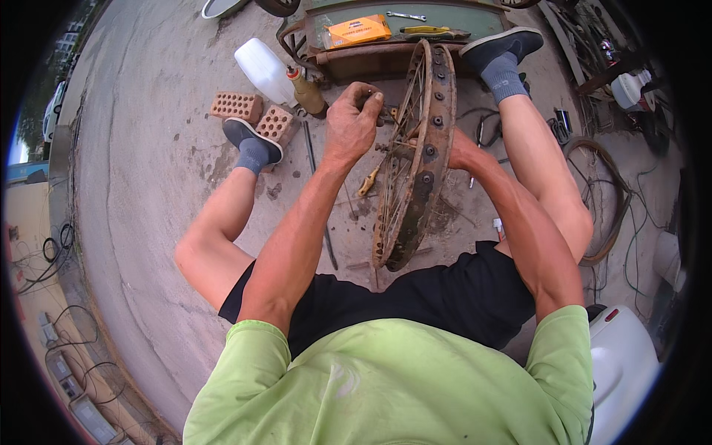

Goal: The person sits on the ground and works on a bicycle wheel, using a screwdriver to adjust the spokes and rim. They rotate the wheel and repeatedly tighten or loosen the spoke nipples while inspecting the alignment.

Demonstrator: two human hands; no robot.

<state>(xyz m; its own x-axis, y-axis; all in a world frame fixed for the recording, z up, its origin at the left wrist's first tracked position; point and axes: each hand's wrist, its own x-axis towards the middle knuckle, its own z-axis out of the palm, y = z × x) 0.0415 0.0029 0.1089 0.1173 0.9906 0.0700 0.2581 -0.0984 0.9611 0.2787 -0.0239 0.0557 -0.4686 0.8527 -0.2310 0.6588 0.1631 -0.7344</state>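
Two perforated bricks [252,113] lay at ten o'clock. The left hand [351,122] was closed on a small tool at the hub; the rusty wheel rim [415,152] stood upright just right of it, long axis twelve-to-six. The right hand [461,150] sat behind the rim, its grip hidden.

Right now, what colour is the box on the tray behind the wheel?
Orange-yellow box, lying on the green tray; clearest in the head view, top centre.

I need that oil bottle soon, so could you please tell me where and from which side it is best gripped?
Judging by its pose, grip the amber bottle around its body, coming from its lower left: it stands roughly upright, with the white jug close behind and a crate to the right.
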